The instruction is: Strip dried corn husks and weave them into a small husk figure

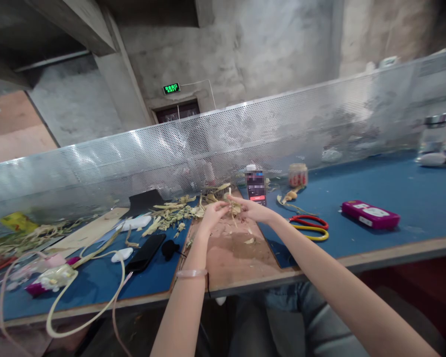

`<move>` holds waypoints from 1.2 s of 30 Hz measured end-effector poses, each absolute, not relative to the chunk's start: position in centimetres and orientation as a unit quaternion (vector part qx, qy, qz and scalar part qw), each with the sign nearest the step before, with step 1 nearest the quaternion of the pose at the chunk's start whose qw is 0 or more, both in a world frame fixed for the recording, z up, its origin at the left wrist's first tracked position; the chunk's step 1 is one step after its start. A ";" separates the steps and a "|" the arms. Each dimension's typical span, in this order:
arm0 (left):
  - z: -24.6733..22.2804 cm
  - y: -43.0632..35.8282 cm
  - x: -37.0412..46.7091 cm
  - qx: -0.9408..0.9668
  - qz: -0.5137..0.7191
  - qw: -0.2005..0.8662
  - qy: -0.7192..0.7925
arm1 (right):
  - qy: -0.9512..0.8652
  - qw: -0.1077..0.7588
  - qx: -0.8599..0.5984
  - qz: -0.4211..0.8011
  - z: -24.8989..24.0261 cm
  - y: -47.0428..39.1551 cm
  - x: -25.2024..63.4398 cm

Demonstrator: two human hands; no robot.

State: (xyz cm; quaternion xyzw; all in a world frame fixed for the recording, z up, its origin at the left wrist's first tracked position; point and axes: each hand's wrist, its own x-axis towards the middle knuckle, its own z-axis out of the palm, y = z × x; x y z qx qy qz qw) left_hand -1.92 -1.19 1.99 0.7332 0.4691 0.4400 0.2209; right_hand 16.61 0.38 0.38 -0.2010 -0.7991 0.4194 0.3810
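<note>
Over a brown board (241, 258) set into the blue tabletop, my left hand (214, 216) and my right hand (254, 210) come close together. Both have their fingers bent and drawn inward around a small, pale dried plant piece (230, 192), whose thin end pokes up between them. The fingertips are blurred, so how each one grips it is hard to see. Dried leaves and husks (176, 213) lie heaped to the left of my hands and behind them. A few loose flakes (250, 241) rest on the board nearer to me.
A lit phone (255, 187) stands upright behind my right hand, with a jar (298, 174) beyond. Red and yellow loops (314, 228), a purple packet (370, 214) and a clear bottle (434, 136) are rightward. Leftward lie a black phone (146, 252) and a pale cable (85, 327). Perforated metal panel (193, 144) behind.
</note>
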 end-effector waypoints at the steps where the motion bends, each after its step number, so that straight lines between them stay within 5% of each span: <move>1: 2.0 -1.2 -1.9 0.734 0.441 0.223 0.465 | -0.797 0.383 -0.198 0.422 0.4 0.4 16.6; 36: 1.6 -1.4 -1.7 0.724 0.460 0.294 0.422 | -0.787 0.367 -0.182 0.461 0.7 -0.4 16.7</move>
